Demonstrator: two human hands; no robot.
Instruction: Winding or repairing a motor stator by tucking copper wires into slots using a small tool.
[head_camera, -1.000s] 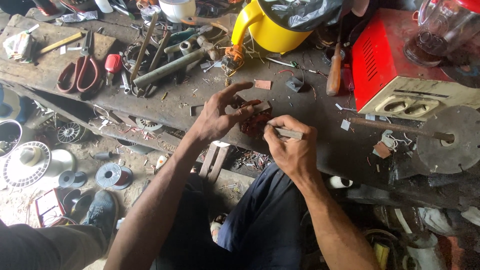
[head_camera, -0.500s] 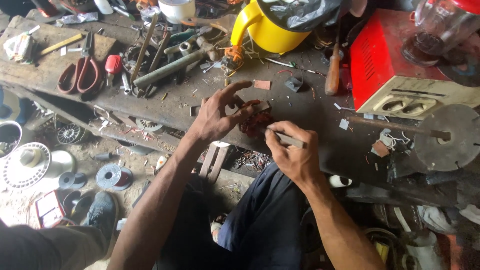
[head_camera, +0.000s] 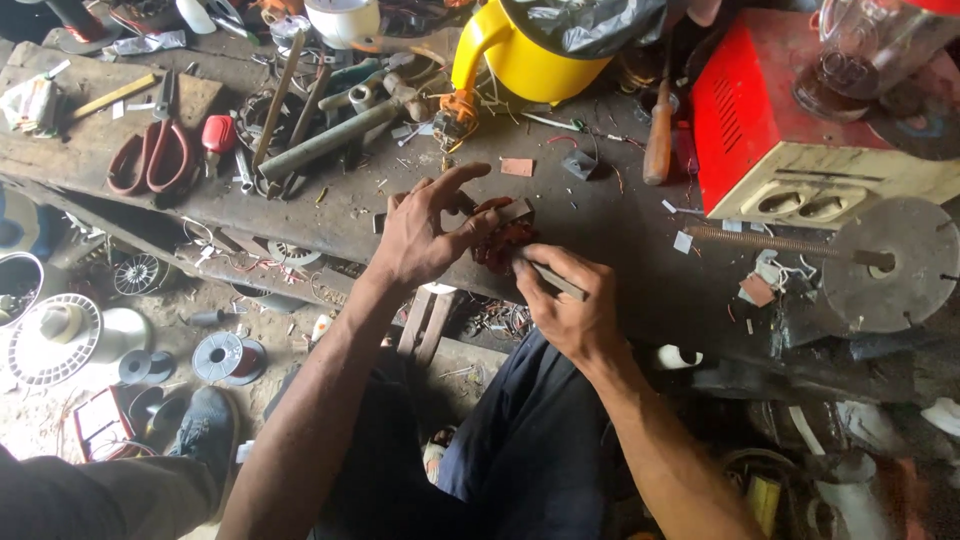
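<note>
A small reddish-brown wound coil of copper wire on a metal core (head_camera: 503, 240) is being steadied by the left hand (head_camera: 425, 235), whose fingers are curled over its near side while the index finger is stretched out above it. A thin grey flat metal strip (head_camera: 556, 280) is being pinched in the right hand (head_camera: 572, 310), and its tip is being pressed against the coil's lower edge. The coil is being kept just above the dark, grimy wooden work surface (head_camera: 600, 215), near its front edge.

The step in hand appears to be prying or tucking at the windings. Firm support from the left hand and a gentle, shallow push of the strip are probably being called for, so that the wire is not being nicked.

Further out, red-handled pliers (head_camera: 150, 155), a yellow plastic jug (head_camera: 525, 60), a wooden-handled screwdriver (head_camera: 658, 140) and a red metal box (head_camera: 760, 120) are lying on the surface.
</note>
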